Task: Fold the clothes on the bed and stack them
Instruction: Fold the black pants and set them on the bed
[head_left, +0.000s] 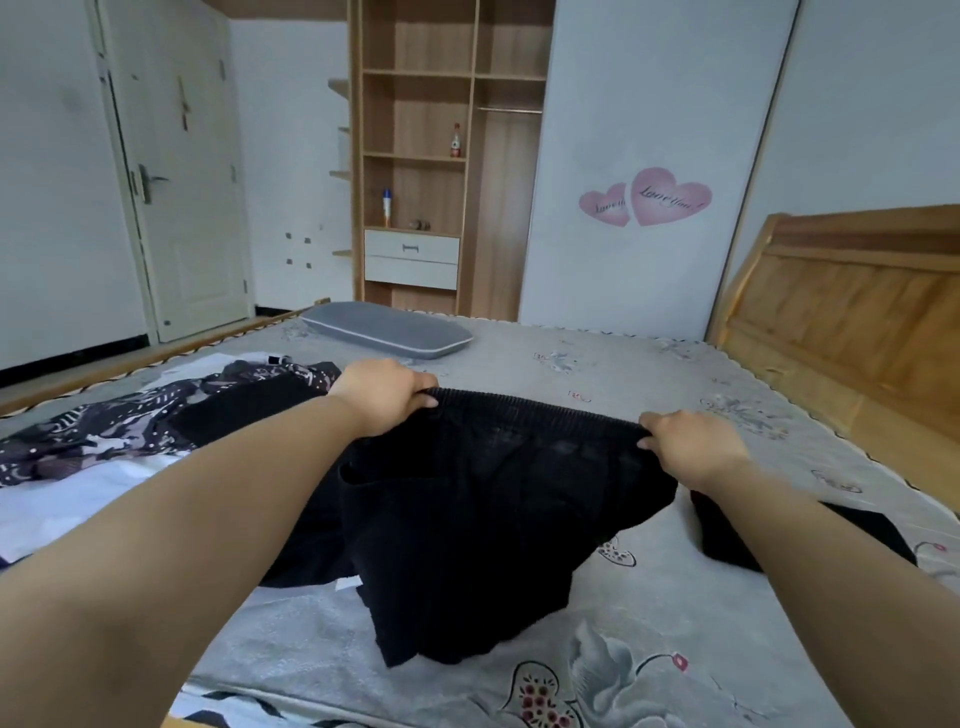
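- Head view, hands: left hand (382, 391) and right hand (688, 446) each hold 1 end of the elastic waistband of a pair of black shorts (483, 519). The grip on both sides is a pinch, fingers curled over the gathered band with a thumb tucked under it.
- Head view, garment: the waistband is pulled straight between the 2 hands and raised off the bed (649, 374), so the legs hang down and their hems trail on the floral sheet near the viewer. Holding it by the 2 corners likely lets the cloth fall flat and square before it is laid down for folding.
- Head view, other clothes: a patterned dark garment (104, 431) lies crumpled on the left beside a white piece (67, 499), both unfolded. Another black piece (862, 535) lies on the right, partly behind the right forearm; whether it is folded I cannot tell.
- Head view, progress: by my judgement the task is at an early stage, since no clear stack shows on the bed.
- Head view, room: a grey pillow (387, 328) rests at the far edge, well apart from the clothes, with a wooden headboard (852, 306) at right and an open wardrobe (415, 156) beyond.
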